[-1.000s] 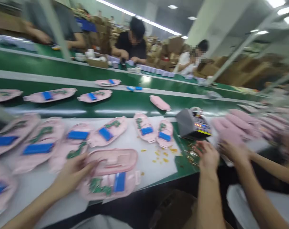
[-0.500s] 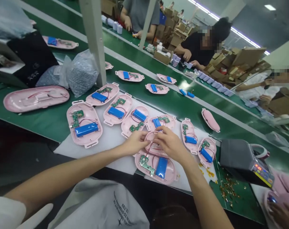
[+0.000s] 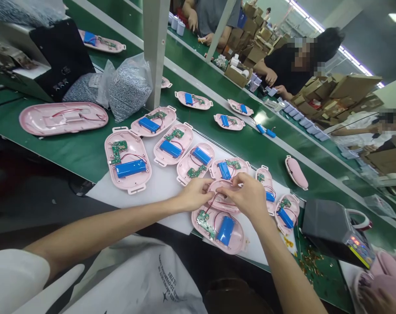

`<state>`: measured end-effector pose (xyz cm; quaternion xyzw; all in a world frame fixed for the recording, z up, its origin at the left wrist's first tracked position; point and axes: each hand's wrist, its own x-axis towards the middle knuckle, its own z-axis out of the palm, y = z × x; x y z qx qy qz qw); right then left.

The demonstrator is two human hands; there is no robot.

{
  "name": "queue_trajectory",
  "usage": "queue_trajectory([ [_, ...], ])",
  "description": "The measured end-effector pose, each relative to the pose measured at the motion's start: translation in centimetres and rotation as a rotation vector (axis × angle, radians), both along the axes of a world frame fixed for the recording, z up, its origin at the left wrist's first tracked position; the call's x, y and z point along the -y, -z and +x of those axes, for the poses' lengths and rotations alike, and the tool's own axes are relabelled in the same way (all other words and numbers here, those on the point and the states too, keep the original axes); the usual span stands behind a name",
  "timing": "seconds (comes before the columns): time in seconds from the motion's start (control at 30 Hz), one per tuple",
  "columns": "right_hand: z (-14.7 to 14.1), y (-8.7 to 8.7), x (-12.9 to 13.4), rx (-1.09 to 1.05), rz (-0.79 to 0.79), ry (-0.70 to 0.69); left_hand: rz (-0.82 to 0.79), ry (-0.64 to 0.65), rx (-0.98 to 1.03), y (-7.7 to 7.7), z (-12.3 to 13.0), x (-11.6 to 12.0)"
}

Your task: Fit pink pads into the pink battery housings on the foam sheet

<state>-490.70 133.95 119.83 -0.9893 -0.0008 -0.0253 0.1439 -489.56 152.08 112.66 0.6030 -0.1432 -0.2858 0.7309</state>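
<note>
My left hand is closed on the left rim of a pink plastic shell. On the same shell's far right side, my right hand has its fingers curled over the edge and thumb reaching inside. Thin red wires run from this shell to the pink housing just below it, which it partly overlaps. That housing carries a green circuit board and a blue battery pack. Behind my hands lies another pink housing with its own battery and board.
Several similar housings lie on white foam sheet. A pink cover and bagged material are at left. A grey metal post rises there. At right stands a black device with a display; co-workers sit across the green bench.
The view has shifted, so the bench scene sits further right and the left-hand items show more. Both hands stay on the pink shell; my right fingers have curled further over its edge.
</note>
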Motion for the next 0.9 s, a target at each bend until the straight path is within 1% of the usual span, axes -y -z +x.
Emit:
queue_trajectory([
  [0.03, 0.2, -0.2, 0.4, -0.055, 0.083, 0.046, 0.009, -0.01, -0.003, -0.1, -0.1, 0.0],
  [0.07, 0.5, -0.3, 0.8, -0.109, 0.17, 0.057, 0.026, -0.031, 0.009, -0.2, -0.1, 0.0],
  [0.13, 0.8, -0.7, 1.1, -0.164, 0.309, 0.002, 0.077, -0.075, 0.078, -0.6, 0.0, 0.0],
  [0.2, 0.4, -1.2, 1.0, -0.113, 0.345, -0.087, 0.092, -0.078, 0.167, -0.9, 0.1, -0.1],
  [0.27, -1.2, -1.7, 0.5, 0.014, 0.307, -0.164, 0.093, -0.04, 0.251, -1.1, 0.1, -0.4],
  [0.3, -2.5, -2.0, 0.1, 0.082, 0.269, -0.209, 0.096, 0.008, 0.302, -1.3, 0.1, -0.8],
  [0.33, -4.0, -2.1, -0.2, 0.139, 0.218, -0.253, 0.104, 0.082, 0.379, -1.5, 0.1, -1.3],
  [0.4, -7.3, -1.9, -1.0, 0.178, 0.089, -0.31, 0.158, 0.301, 0.61, -2.2, 0.1, -2.7],
  [0.43, -8.8, -1.4, -1.4, 0.145, 0.023, -0.315, 0.203, 0.429, 0.732, -2.8, 0.2, -3.4],
  [0.47, -9.9, -0.7, -1.7, 0.086, -0.037, -0.29, 0.26, 0.553, 0.841, -3.5, 0.5, -4.0],
  [0.5, -10.6, 0.1, -1.9, 0.009, -0.077, -0.255, 0.327, 0.653, 0.924, -4.5, 1.1, -4.4],
  [0.53, -11.0, 1.1, -2.1, -0.074, -0.098, -0.218, 0.395, 0.717, 0.974, -5.5, 1.9, -4.5],
  [0.57, -11.1, 2.2, -2.2, -0.15, -0.101, -0.193, 0.448, 0.746, 0.995, -6.6, 3.1, -4.1],
  [0.6, -11.0, 3.4, -2.1, -0.21, -0.092, -0.194, 0.485, 0.735, 1.005, -7.7, 4.8, -3.2],
  [0.63, -11.0, 4.6, -2.1, -0.246, -0.081, -0.214, 0.534, 0.68, 1.01, -8.7, 6.9, -1.8],
  [0.67, -10.9, 5.8, -1.9, -0.251, -0.077, -0.246, 0.597, 0.587, 1.011, -9.6, 9.5, 0.1],
  [0.7, -11.0, 6.8, -1.5, -0.219, -0.084, -0.271, 0.672, 0.462, 1.009, -10.2, 12.4, 2.2],
  [0.73, -11.1, 7.5, -1.1, -0.166, -0.098, -0.274, 0.811, 0.34, 0.987, -10.5, 15.5, 4.6],
  [0.77, -11.1, 7.9, -0.3, -0.104, -0.113, -0.254, 0.899, 0.244, 0.966, -10.5, 18.7, 6.9],
  [0.8, -10.9, 7.7, 0.7, -0.042, -0.129, -0.217, 0.966, 0.175, 0.943, -10.3, 21.7, 9.2],
  [0.83, -10.4, 7.1, 2.0, 0.004, -0.135, -0.173, 1.028, 0.126, 0.912, -9.8, 24.5, 11.3],
  [0.87, -9.4, 6.0, 3.7, 0.033, -0.129, -0.121, 1.07, 0.102, 0.882, -9.2, 26.9, 13.1],
  [0.9, -7.7, 4.5, 5.7, 0.053, -0.12, -0.056, 1.102, 0.098, 0.856, -8.4, 28.9, 14.7],
])
